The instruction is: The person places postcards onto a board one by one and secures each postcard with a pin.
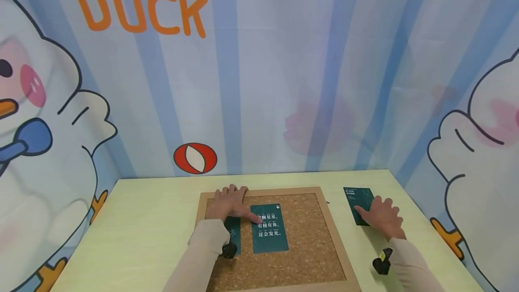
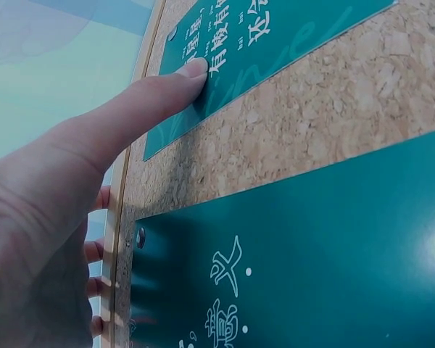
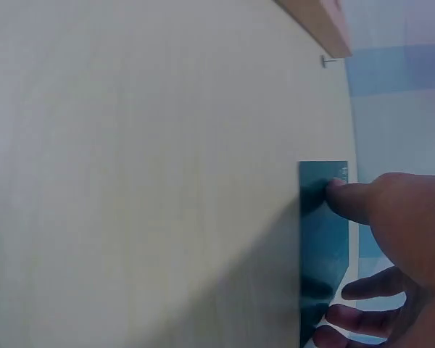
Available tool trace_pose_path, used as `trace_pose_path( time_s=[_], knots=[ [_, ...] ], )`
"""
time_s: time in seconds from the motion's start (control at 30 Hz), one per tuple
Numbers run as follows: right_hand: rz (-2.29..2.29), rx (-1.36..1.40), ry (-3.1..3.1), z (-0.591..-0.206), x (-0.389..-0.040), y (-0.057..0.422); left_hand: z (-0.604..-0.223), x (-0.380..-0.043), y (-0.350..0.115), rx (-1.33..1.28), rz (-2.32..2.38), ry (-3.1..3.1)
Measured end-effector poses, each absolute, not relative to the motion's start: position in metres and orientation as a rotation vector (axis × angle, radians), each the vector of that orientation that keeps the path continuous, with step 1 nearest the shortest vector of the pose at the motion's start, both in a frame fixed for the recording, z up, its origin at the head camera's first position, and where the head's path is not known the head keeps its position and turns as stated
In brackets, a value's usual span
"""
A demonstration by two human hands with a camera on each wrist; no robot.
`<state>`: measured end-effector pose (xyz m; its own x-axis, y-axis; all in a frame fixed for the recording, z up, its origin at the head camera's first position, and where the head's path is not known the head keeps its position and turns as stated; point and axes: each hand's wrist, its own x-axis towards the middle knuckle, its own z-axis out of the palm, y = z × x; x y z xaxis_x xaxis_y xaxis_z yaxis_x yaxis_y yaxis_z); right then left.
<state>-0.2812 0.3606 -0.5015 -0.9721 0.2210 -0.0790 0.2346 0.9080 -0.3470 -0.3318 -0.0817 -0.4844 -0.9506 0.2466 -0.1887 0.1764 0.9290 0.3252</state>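
Note:
A wood-framed corkboard lies on the table with two dark green printed cards on it. My left hand spreads over its top left part. The left thumb rests on the middle card, and the other fingers reach to the frame's top edge in the left wrist view. Below that hand lies the left card, partly covered in the head view. Each card shows a pin near its top edge. To the right of the board, my right hand touches a third green card with its thumb, fingers spread apart past the card's side.
A small pin lies on the pale table near the frame's top right corner. Behind and beside the table hangs a striped blue curtain with printed ducks. Dark wrist cameras sit on both arms.

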Motion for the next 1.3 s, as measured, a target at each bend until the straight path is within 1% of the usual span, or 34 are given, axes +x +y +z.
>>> trace_pose_path(
  time_s=[0.27, 0.6, 0.93, 1.1, 1.3],
  knots=[
    [-0.649, 0.426, 2.899, -0.493, -0.283, 0.366, -0.489, -0.335, -0.081, 0.310, 0.449, 2.859],
    [-0.674, 0.461, 2.885, -0.496, -0.284, 0.369, -0.497, -0.340, -0.082, 0.319, 0.466, 2.878],
    [-0.800, 0.548, 2.858, -0.500, -0.281, 0.369, -0.486, -0.332, -0.082, 0.329, 0.461, 2.875],
    [-0.933, 0.504, 2.887, -0.499, -0.277, 0.369, -0.489, -0.335, -0.082, 0.325, 0.457, 2.864],
    [-1.003, 0.424, 2.955, -0.499, -0.274, 0.371, -0.508, -0.348, -0.084, 0.327, 0.448, 2.876]
  ],
)
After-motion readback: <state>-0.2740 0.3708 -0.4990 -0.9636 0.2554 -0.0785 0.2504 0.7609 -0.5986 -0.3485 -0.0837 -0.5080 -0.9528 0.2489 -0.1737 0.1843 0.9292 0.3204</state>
